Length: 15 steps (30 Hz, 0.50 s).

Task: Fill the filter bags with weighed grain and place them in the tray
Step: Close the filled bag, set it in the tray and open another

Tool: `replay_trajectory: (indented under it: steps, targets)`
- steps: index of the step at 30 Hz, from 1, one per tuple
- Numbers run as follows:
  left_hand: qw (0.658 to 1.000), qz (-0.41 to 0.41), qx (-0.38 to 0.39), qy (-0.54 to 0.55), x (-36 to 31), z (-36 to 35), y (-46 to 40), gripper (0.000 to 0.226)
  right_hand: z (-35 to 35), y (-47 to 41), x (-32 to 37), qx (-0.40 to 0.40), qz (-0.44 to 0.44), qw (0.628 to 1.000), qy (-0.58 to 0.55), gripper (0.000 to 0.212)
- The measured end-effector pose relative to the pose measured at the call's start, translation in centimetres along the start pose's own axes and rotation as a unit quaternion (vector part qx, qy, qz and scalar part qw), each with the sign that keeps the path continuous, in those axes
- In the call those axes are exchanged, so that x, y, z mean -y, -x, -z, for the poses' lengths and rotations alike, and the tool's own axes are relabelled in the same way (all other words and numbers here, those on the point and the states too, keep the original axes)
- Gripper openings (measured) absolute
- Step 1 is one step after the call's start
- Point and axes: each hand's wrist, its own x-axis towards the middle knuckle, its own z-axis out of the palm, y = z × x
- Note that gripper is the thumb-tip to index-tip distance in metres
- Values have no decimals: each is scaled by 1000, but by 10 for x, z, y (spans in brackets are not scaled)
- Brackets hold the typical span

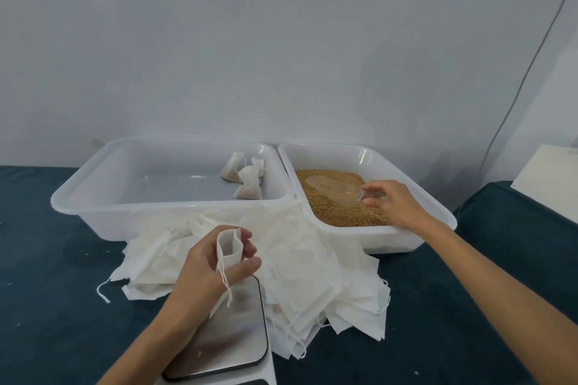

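Two hands busy, one bag up, one scoop down.
Left hand (215, 262) pinches an empty filter bag (229, 248) open above the scale (231, 334); right hand (391, 203) grips the clear scoop (334, 189) lying in the grain (341, 212); three filled bags (245, 176) sit in the left tray (93, 187).

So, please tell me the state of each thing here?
Left white plastic tray: holds three filled bags.
Right white plastic tray: holds brown grain.
Small white filter bag: open, held by left hand.
Clear plastic scoop: in grain, right hand touching.
Steel scale: bare.
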Motion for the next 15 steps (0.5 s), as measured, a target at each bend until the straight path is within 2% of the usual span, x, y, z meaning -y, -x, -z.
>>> replay_trajectory:
  steps: [4,9,15]
  targets:
    - [1000,-1,3,-23,3,1,0,31,-1,11,28,18,34,999,-36,31]
    - [1000,7,2,-22,1,2,0,37,0,36,75,69,111,987,-98,30]
    - [998,17,47,-44,-5,6,2,31,-1,63,117,113,197,971,-69,34]
